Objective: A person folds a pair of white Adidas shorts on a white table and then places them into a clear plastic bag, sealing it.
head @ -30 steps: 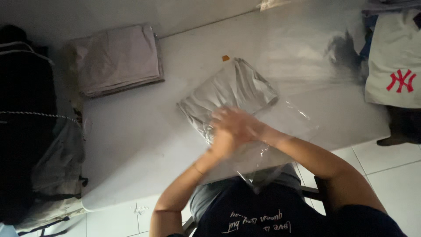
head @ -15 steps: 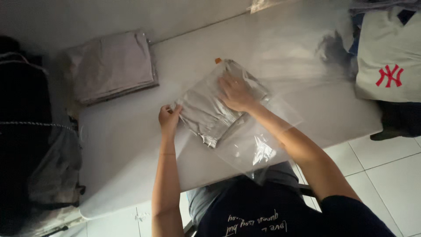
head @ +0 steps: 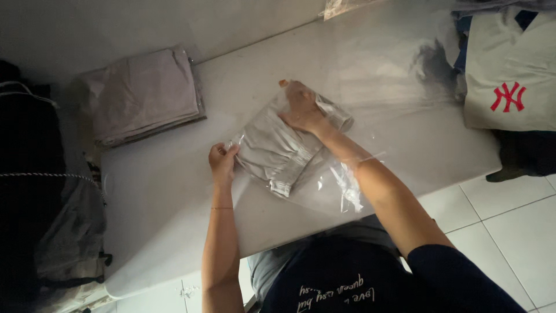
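Note:
A folded grey garment (head: 277,152) lies inside a clear plastic bag (head: 339,185) on the white table (head: 174,191). My right hand (head: 302,109) is inside the bag, pressing flat on the far end of the garment. At the bag's left corner my left hand (head: 222,160) pinches the plastic edge. The bag's open end hangs toward me past the table's near edge.
A stack of folded grey garments (head: 145,95) sits at the table's far left. A cream garment with a red emblem (head: 509,75) lies at the right end, over dark cloth. Dark bags (head: 35,191) stand left of the table. White floor tiles (head: 509,232) are at the lower right.
My hands were together over the bag; they have parted. My right hand slid further into the bag and my left hand moved to the bag's left corner.

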